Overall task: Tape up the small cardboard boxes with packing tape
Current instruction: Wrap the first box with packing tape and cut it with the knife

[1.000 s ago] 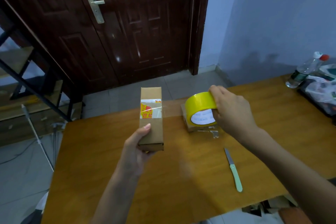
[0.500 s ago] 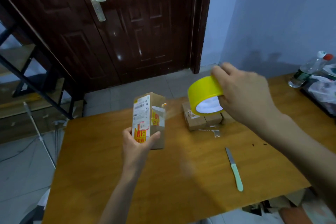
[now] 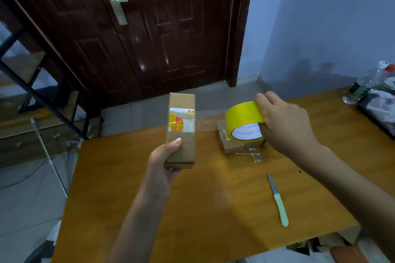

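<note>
Two bare forearms reach forward from the bottom of the view. The left hand (image 3: pixel 164 160) is raised, thumb up along the near face of a narrow cardboard box (image 3: pixel 181 128), fingers curled around its lower end, holding it upright. The right hand (image 3: pixel 284 121), to the right of the box at about the same height, grips a yellow tape roll (image 3: pixel 245 123): fingers over the top of the roll, thumb at its core. The right forearm angles in from the lower right.
</note>
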